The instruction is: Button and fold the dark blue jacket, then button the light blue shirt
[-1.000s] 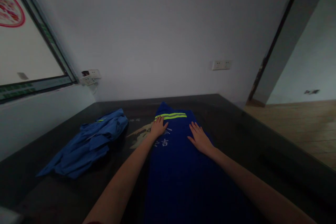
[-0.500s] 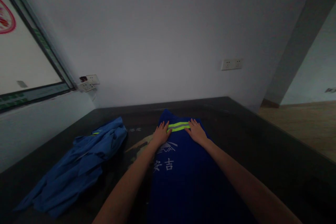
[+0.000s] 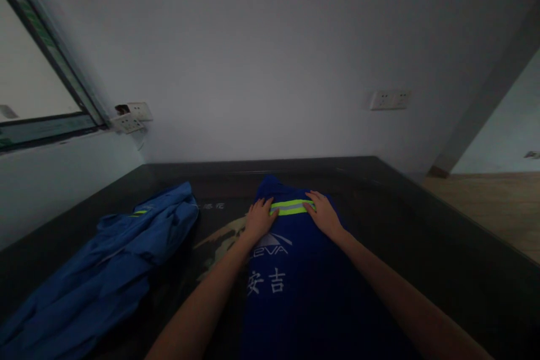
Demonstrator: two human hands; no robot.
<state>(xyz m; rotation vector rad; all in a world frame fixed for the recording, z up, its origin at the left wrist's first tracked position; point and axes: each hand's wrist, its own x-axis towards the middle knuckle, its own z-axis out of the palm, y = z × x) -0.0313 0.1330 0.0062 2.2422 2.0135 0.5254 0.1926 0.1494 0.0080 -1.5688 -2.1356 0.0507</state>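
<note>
A dark blue garment (image 3: 310, 287) lies in a long strip on the dark table. It bears white characters, a white logo and a yellow-green and grey reflective band (image 3: 291, 207). My left hand (image 3: 259, 217) rests on the garment at the band's left end, fingers spread and slightly bent. At the band's right end, my right hand (image 3: 325, 215) presses down on the cloth, its fingers also apart. The garment's near end fades into shadow between my forearms.
Crumpled on the left side of the table (image 3: 415, 225) is a second blue garment (image 3: 126, 261) with a yellow-green stripe. A printed pattern (image 3: 219, 242) shows beside my left forearm. Behind stands a wall with sockets (image 3: 390, 99); a window frame (image 3: 46, 129) is at left.
The view has shifted slightly, bringing the garments a little closer. Both hands stay on the band, and the right fingers look somewhat more bent.
</note>
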